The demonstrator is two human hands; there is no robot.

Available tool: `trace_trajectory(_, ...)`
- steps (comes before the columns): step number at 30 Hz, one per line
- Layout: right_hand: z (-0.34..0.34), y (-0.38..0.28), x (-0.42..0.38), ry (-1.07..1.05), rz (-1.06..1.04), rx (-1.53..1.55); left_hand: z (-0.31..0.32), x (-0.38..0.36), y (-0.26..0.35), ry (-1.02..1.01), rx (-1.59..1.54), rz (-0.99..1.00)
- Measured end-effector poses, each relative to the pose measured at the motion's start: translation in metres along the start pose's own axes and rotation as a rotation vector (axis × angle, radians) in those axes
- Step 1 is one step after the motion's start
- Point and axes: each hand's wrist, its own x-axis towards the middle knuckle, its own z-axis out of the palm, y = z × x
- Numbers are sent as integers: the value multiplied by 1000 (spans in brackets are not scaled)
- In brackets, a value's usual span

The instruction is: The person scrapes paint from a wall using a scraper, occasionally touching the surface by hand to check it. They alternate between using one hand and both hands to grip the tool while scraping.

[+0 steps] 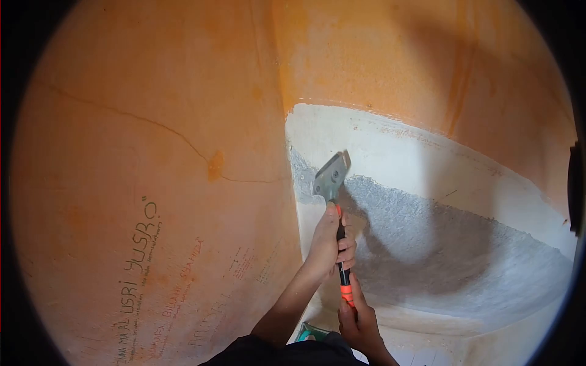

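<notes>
A scraper [331, 177] with a wide grey metal head and a black and orange handle is held up in front of the wall corner. My left hand [332, 244] wraps round the upper handle just below the head. Lower down, my right hand [357, 317] grips the orange end of the handle. Behind the head is a white band of wall [378, 140] with a rough grey patch [403, 226] below it. Whether the blade touches the wall is hard to tell.
An orange wall [146, 122] with a long crack and handwriting [137, 256] fills the left side. Orange paint [366, 55] covers the wall above the white band. A dark object [574, 189] stands at the right edge. Pale floor tiles [421, 356] show at the bottom.
</notes>
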Motion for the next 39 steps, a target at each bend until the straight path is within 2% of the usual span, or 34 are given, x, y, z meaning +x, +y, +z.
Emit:
trace_trajectory(3,0,-5,10,-3,3,13,0,5,4,-15,46,49)
trace_trajectory(10,-5,-15,14,11,32,-32,-3,4,5,-24,-7,-21)
trace_trajectory(11,-3,-15,15,9,35,-29,-3,7,12,-29,-4,24)
trace_trajectory(13,-2,-14,18,21,-63,-40,-2,5,13,-31,-5,78)
trace_trajectory(15,0,-8,9,42,-41,-18,3,-1,6,21,8,-49)
trace_trajectory(17,1,-1,7,63,-3,-3,-1,4,2,-16,15,-40)
trace_trajectory(19,1,-2,11,-8,-45,-33,-4,6,4,-58,25,48)
trace_trajectory(23,2,-4,7,56,12,2,-2,3,1,-49,23,-2)
trace_trajectory(27,4,-2,12,17,-31,-39,0,6,9,-38,29,51)
trace_trajectory(29,6,0,13,30,-79,-48,3,2,6,33,24,-8)
trace_trajectory(32,4,-7,7,56,-47,-10,2,2,7,-25,37,11)
trace_trajectory(35,4,-13,4,23,76,24,-2,1,2,-62,15,22)
trace_trajectory(37,1,-8,1,27,-18,-14,2,0,2,-47,-9,-15)
trace_trajectory(39,0,-8,15,38,-5,-16,4,6,10,-5,38,35)
